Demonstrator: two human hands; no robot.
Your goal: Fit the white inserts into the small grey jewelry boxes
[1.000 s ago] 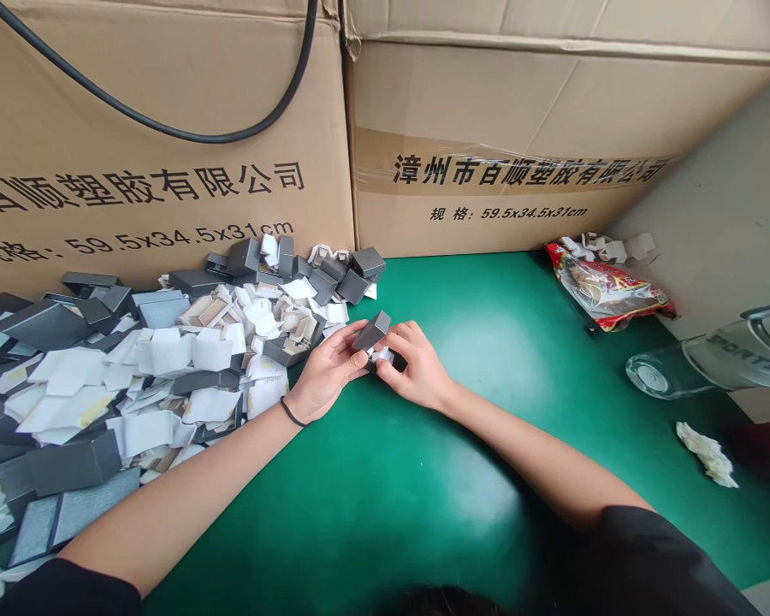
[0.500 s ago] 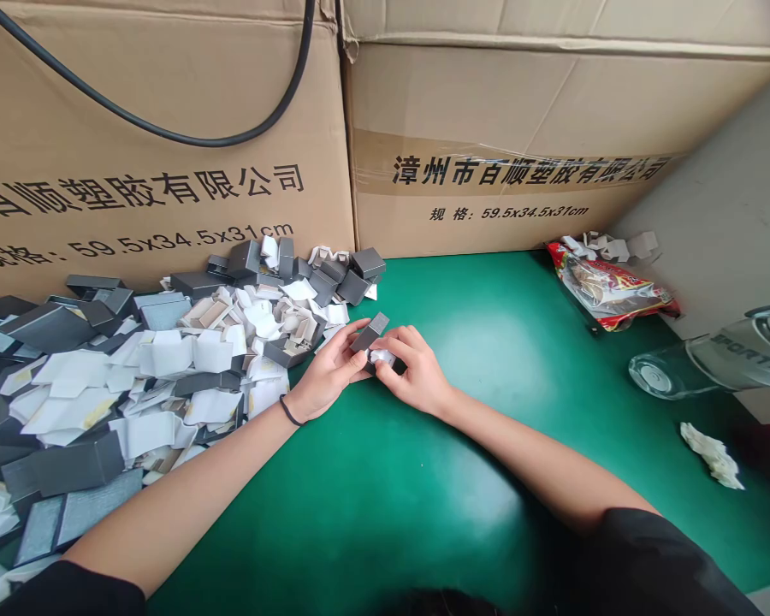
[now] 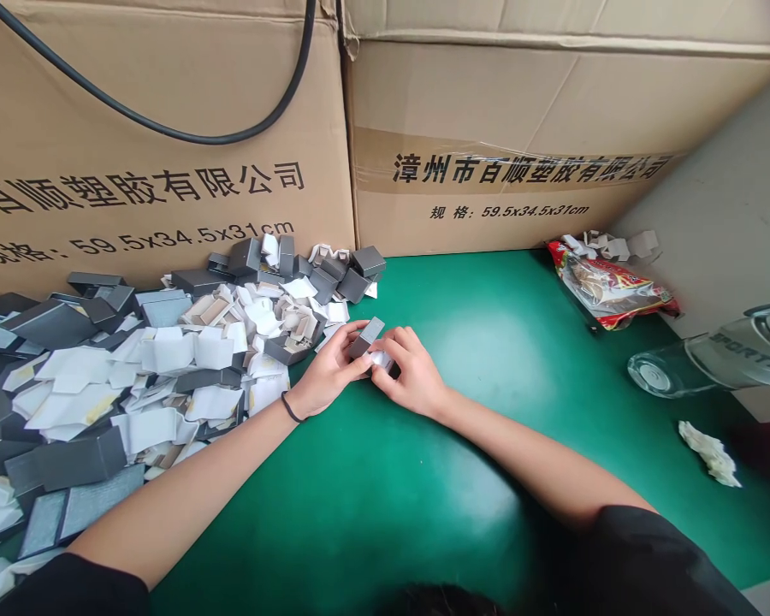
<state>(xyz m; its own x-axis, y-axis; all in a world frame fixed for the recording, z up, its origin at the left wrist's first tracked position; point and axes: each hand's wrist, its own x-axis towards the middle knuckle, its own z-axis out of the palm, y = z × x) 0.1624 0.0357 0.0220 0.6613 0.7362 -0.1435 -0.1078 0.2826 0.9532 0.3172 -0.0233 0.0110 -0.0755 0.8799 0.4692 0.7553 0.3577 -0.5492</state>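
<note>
A small dark grey box (image 3: 365,336) is gripped in my left hand (image 3: 324,378), with the fingers behind it and the thumb in front. From its lower right side shows a crumpled white paper piece (image 3: 380,358). The fingers of my right hand (image 3: 416,374) are bent and closed around that white piece, close against my left thumb. Fingertips partly cover the box's open part, so its inside is mostly hidden. Both hands are just above the green table (image 3: 462,479).
Left of my hands lies a heap of grey boxes and white folded papers (image 3: 160,359). Large cartons (image 3: 488,111) line the back. Towards the right are a red food packet (image 3: 609,291), a clear sports bottle (image 3: 712,355) on its side and a crumpled tissue (image 3: 709,453).
The grey box has shifted slightly left and down with my left fingers. My right fingers have moved a little around the white piece; both arms stay almost in place.
</note>
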